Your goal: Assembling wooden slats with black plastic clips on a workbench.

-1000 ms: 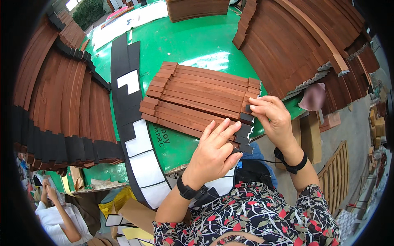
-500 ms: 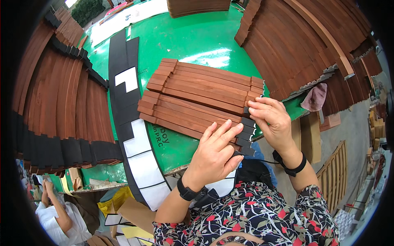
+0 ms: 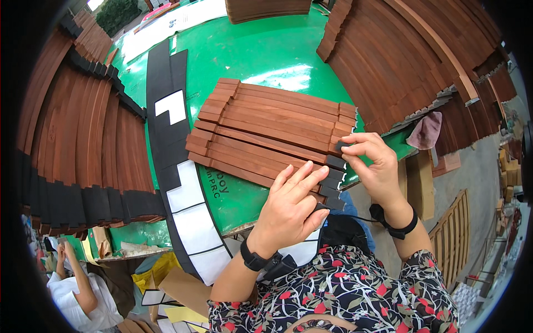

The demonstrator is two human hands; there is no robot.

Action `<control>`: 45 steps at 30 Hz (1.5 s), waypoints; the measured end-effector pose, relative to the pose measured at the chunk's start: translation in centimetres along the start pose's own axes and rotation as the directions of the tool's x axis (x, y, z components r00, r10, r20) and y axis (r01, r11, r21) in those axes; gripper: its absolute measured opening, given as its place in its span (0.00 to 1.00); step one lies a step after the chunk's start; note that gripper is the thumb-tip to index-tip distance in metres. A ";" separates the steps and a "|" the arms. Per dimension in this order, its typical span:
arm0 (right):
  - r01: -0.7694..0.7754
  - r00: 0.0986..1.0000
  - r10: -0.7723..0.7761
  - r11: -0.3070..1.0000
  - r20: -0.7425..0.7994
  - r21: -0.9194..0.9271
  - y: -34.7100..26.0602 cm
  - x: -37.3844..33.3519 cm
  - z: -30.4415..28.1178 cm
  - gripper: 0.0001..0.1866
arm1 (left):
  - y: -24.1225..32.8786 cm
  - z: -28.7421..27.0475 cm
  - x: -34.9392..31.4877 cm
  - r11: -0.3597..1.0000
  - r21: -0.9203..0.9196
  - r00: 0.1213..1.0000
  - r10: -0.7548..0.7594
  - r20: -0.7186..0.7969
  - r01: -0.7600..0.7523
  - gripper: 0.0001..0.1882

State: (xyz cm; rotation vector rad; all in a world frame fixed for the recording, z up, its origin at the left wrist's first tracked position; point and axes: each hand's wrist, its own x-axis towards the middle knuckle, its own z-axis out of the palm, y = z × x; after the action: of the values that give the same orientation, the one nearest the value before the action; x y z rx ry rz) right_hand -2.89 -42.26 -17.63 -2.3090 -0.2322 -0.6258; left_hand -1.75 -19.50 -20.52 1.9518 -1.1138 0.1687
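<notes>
Head view: slats (image 3: 277, 114) between brown stacks (image 3: 394, 69), cloth (image 3: 425, 131) at right

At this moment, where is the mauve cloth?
In the head view, the mauve cloth is on the right, beside the green table, below the large stack of brown wooden slats, up and right of the right hand.

Vs. earlier: right hand (image 3: 378, 164), right of centre, shifted slightly rightward. Small black end piece (image 3: 340, 146) at its fingertips now shows more. Mid-frame, wide dark gap between two reddish-brown wooden slat groups is altered: one long reddish-brown wooden slat (image 3: 266, 144) now lies there.
</notes>
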 end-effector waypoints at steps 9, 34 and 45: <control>-0.121 0.988 0.128 0.990 -0.086 0.078 -0.8 -0.1 0.2 0.10 | 0.0 0.1 0.1 1.000 -0.016 1.000 0.008 -0.012 -0.008 0.18; -0.276 0.946 0.313 0.915 -0.084 0.295 -1.1 -0.9 1.5 0.06 | 0.0 0.2 -0.1 0.999 -0.035 1.000 -0.007 -0.028 0.006 0.18; -0.293 0.927 0.364 0.858 -0.096 0.422 -0.5 -1.2 2.2 0.06 | 0.0 0.2 -0.2 0.999 -0.044 0.999 -0.002 -0.038 0.001 0.18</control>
State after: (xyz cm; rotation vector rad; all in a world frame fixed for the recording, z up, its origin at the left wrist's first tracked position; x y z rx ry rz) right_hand -3.31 -40.31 -19.33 -1.8263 0.1129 -0.5383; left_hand -1.97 -19.52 -20.78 1.9030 -1.0825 0.1787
